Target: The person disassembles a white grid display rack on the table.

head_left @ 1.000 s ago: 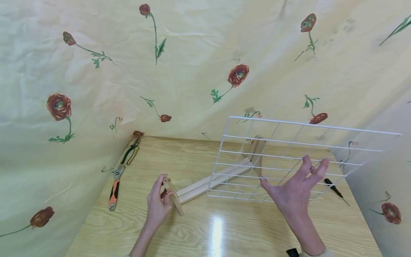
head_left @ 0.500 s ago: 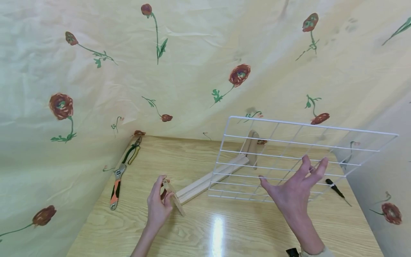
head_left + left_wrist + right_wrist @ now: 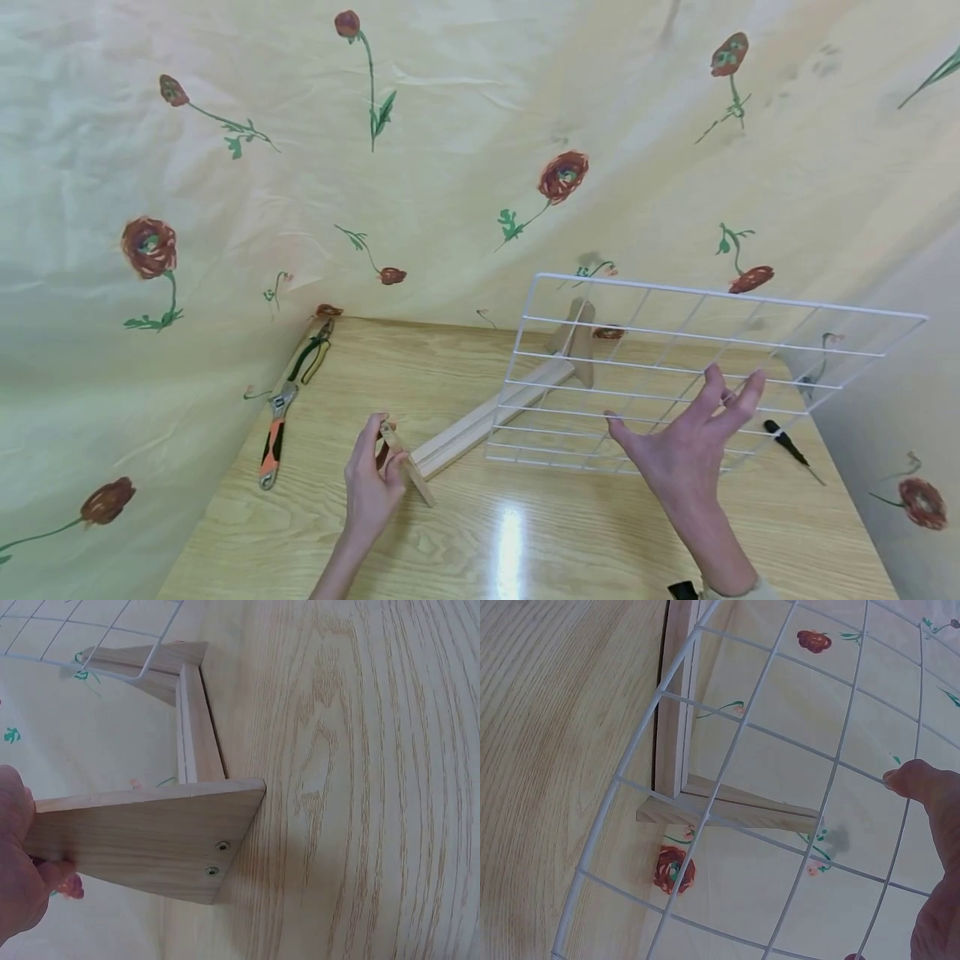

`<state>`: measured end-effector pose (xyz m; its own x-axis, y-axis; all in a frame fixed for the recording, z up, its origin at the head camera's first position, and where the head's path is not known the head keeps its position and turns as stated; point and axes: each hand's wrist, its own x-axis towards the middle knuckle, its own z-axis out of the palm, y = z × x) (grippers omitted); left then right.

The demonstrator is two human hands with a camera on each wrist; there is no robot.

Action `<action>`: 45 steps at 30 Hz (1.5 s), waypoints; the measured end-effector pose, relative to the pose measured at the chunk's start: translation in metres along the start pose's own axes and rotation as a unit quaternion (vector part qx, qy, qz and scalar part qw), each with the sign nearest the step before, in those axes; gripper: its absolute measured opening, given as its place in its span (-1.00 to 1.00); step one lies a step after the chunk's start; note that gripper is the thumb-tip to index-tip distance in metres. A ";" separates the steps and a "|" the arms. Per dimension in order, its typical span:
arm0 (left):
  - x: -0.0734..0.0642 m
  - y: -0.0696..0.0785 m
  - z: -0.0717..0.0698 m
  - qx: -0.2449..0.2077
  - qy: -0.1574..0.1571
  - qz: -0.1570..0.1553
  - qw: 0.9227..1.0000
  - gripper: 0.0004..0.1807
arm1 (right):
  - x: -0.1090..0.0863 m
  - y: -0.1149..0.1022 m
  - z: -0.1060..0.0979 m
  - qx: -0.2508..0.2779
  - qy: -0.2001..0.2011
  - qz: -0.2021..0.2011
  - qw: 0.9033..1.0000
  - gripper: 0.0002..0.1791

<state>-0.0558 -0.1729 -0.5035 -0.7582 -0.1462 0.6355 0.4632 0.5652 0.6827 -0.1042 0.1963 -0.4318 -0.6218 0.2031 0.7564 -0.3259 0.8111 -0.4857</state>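
Observation:
A light wooden stand rests on the table, its double rail (image 3: pixel 491 417) joining two tapered side panels. My left hand (image 3: pixel 372 483) pinches the near side panel (image 3: pixel 150 840), whose outer face shows two screw heads in the left wrist view. The far side panel (image 3: pixel 742 814) stands up behind a white wire grid (image 3: pixel 705 292). My right hand (image 3: pixel 686 454) holds this grid tilted above the table, thumb and fingers spread across the wires. Seen from the head, the grid overlaps the rail's far part; in the left wrist view, its corner hangs near the far panel.
On the left of the wood-grain table (image 3: pixel 300 533) lie an adjustable wrench (image 3: pixel 273 437) with orange-black handle and yellow-black pliers (image 3: pixel 309 354). A black-handled screwdriver (image 3: pixel 787 443) lies at the right. Flower-patterned cloth (image 3: pixel 450 167) rises behind and on both sides.
The stand's far end has swung to the left and slightly back, away from the right thumb. My left hand keeps its grip on the near panel; the grid stays almost in place.

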 end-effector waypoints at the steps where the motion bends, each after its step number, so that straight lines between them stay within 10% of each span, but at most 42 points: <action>1: -0.001 0.000 0.000 0.002 0.000 -0.001 1.000 -0.17 | 0.000 0.000 0.000 0.001 0.000 0.000 1.000 0.35; 45: -0.007 0.003 -0.002 0.024 0.026 0.009 0.999 -0.23 | -0.003 0.000 0.002 -0.008 0.000 -0.008 1.000 0.38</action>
<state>-0.0478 -0.1719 -0.5051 -0.7246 -0.1766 0.6661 0.4529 0.6064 0.6535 -0.1036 0.1951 -0.4347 -0.6173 0.1904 0.7634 -0.3235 0.8230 -0.4668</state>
